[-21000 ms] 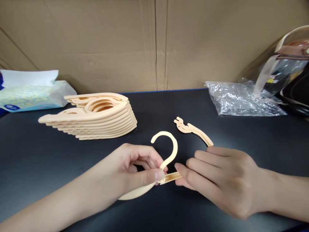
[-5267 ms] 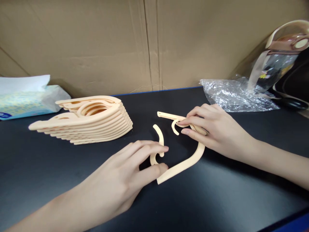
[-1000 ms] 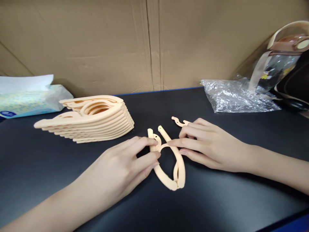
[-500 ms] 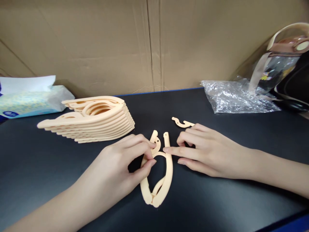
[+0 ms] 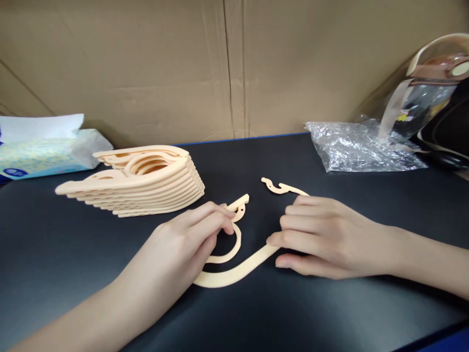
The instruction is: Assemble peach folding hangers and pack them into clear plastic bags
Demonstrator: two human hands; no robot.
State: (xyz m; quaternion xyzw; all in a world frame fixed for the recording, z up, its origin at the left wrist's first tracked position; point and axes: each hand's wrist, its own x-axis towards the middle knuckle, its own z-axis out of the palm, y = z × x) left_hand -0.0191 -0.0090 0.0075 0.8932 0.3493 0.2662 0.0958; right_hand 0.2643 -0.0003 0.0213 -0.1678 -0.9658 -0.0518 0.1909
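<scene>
A cream plastic folding hanger (image 5: 230, 276) lies on the black table between my hands, its two arms spread apart. My left hand (image 5: 190, 244) grips one arm, thumb and fingers closed around it, and covers the joint side. The free end of the other arm runs to the right under the index finger of my right hand (image 5: 318, 239), whose curled fingers hide its tip. Just beyond the right knuckles lies a separate cream hook piece (image 5: 276, 188), partly covered by that hand.
A stack of folded cream hangers (image 5: 157, 186) stands at the back left. Behind it sits a tissue pack (image 5: 47, 146). On the right lie a crumpled clear plastic bag (image 5: 359, 146) and a bottle with a strap (image 5: 421, 98). A cardboard wall (image 5: 164, 73) closes off the back.
The hanger's arms, nearly side by side before, have swung apart. My right hand has moved slightly right with one arm's end, and the hanger has turned.
</scene>
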